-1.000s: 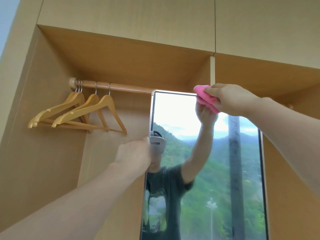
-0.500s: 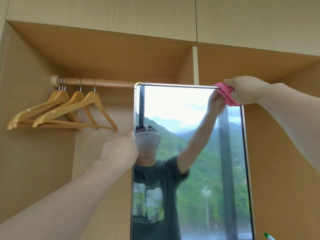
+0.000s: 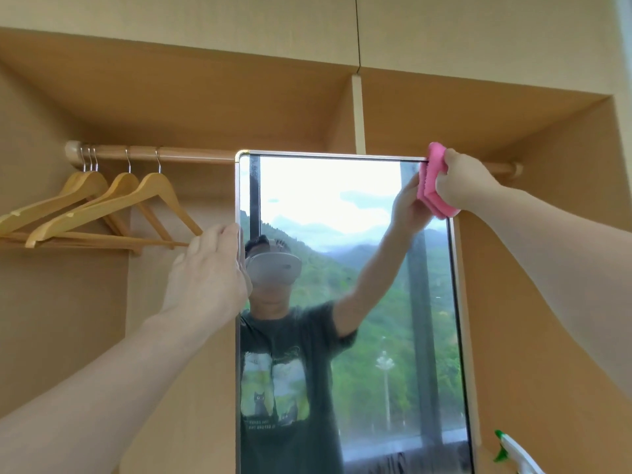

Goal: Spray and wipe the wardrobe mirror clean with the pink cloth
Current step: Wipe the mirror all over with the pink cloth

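The tall wardrobe mirror (image 3: 342, 200) with a thin metal frame stands in the middle of the open wardrobe. My right hand (image 3: 465, 186) grips the pink cloth (image 3: 431, 181) and presses it on the mirror's top right corner. My left hand (image 3: 208, 271) holds the mirror's left edge, its fingers curled round the frame. A spray bottle (image 3: 513, 455) with a green nozzle peeks in at the lower right corner.
A wooden rail (image 3: 178, 155) runs across the wardrobe behind the mirror's top. Several wooden hangers (image 3: 113, 210) hang from it at the left. A vertical divider (image 3: 358, 111) splits the wardrobe above the mirror. Wooden side walls close in left and right.
My right hand has slid the pink cloth rightward along the mirror's top edge to the right corner. My left hand stays on the left edge. The view has shifted right.
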A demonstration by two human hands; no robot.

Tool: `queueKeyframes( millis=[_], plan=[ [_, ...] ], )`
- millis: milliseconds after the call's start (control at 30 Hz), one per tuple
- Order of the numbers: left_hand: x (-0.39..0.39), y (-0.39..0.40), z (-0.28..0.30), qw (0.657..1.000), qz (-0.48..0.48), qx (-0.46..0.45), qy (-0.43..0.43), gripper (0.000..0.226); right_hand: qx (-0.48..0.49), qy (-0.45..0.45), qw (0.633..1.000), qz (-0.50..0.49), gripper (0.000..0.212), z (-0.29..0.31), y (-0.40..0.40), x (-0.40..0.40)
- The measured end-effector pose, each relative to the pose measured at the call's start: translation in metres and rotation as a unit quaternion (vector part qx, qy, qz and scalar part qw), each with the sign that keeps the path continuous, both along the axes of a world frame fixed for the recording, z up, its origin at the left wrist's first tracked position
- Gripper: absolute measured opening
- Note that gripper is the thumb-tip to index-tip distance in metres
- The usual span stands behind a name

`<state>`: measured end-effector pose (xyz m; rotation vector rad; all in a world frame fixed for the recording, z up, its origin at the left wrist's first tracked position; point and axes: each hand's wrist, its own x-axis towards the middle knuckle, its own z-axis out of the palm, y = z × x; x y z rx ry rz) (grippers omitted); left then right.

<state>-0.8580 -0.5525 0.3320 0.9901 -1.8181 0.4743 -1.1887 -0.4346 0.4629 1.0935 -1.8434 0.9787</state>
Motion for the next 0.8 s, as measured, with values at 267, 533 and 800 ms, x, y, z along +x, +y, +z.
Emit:
queueKeyframes(
  millis=[267,533,800],
  plan=[
    [0.004,0.006,-0.025,0.996,-0.087,0.004,0.001,0.032,-0.047,-0.097,0.994,0.032,0.030,-0.030,-0.005,0.003],
    [-0.005,0.012,-0.055,0.988,-0.140,0.055,-0.019,0.027,-0.064,-0.145,0.986,0.059,0.034,-0.071,-0.005,0.004],
    [-0.024,0.003,-0.089,0.965,-0.251,0.081,-0.014,0.026,-0.063,-0.201,0.972,0.107,0.043,-0.111,-0.005,0.005]
  ],
)
